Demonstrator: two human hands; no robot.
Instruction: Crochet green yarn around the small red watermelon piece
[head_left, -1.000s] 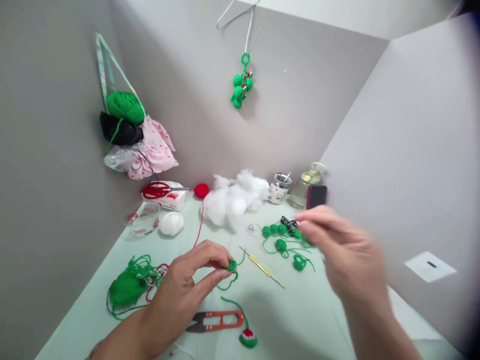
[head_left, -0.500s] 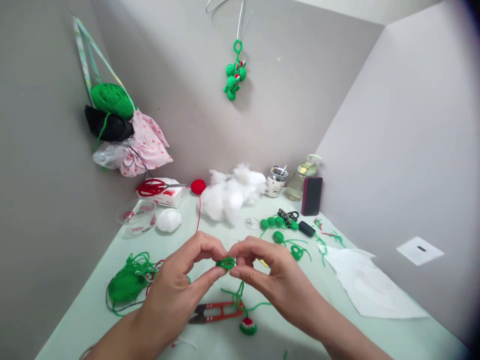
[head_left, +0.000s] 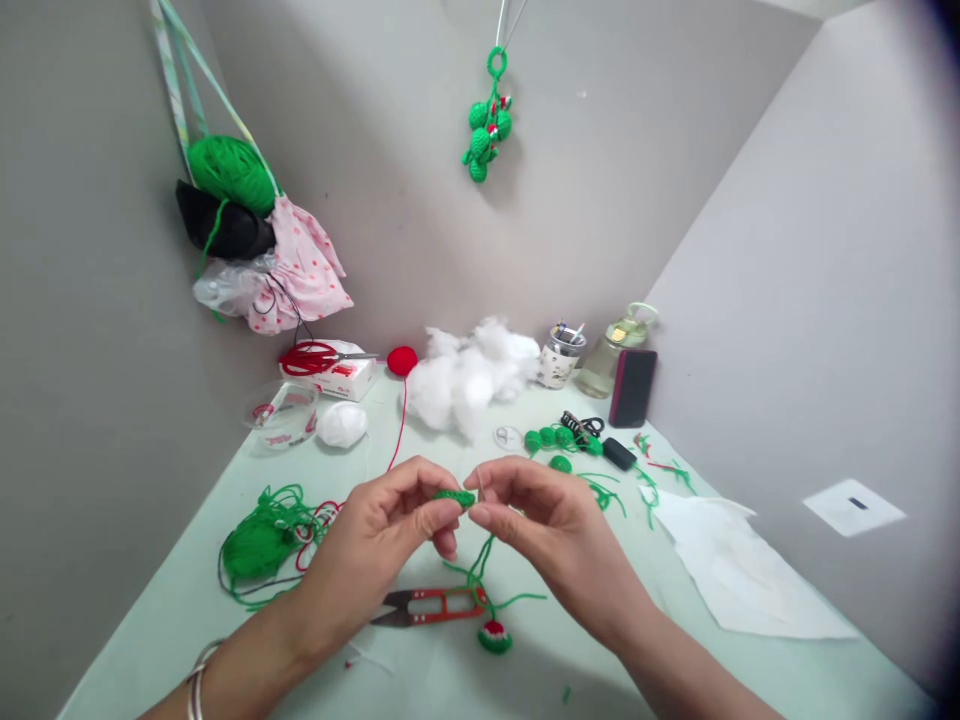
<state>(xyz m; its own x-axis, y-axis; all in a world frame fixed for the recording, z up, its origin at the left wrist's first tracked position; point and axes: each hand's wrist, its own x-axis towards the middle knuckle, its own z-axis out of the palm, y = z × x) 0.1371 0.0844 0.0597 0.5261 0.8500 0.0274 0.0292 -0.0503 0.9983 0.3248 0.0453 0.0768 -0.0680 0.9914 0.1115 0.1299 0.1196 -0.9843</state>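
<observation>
Head view: left hand (head_left: 382, 520), thumb and fingers clamped on green crochet piece (head_left: 453, 497), mid-table, above snips (head_left: 431, 606). Right hand (head_left: 536, 510) beside it, fingertips pinched on thin needle (head_left: 481, 484). Crochet balls (head_left: 547, 437) lie beyond, to the right.

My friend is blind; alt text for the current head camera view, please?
Above a pale table, the left hand holds a small green crocheted piece and the right hand pinches a thin needle-like tool beside it. Nearer lie orange snips and a red-and-green crocheted piece; behind are white stuffing, a red yarn ball and a pen cup.
</observation>
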